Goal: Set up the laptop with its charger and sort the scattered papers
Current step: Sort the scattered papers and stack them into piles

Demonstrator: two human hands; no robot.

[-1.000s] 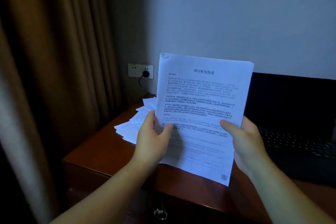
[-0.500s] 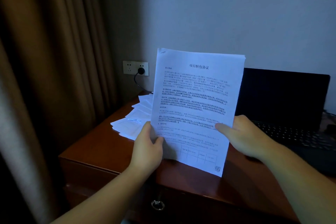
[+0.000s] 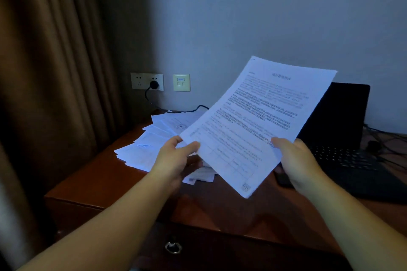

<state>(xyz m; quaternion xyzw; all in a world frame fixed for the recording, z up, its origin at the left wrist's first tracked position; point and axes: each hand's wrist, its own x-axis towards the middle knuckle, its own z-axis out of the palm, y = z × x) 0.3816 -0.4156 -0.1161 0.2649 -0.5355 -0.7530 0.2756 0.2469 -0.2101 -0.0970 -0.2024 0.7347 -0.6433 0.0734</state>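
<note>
Head view: left hand (image 3: 176,158) and right hand (image 3: 295,160) both pinching the lower edges of a printed sheaf (image 3: 255,121), thumbs on top, each grip closed on it, held tilted above the worktop (image 3: 92,185). Loose papers (image 3: 149,145) fanned at the back left corner. Open laptop (image 3: 343,138) at the right, behind the sheaf. Charger plug (image 3: 154,84) seated in the wall socket (image 3: 147,81), cable (image 3: 176,110) trailing down onto the worktop
</note>
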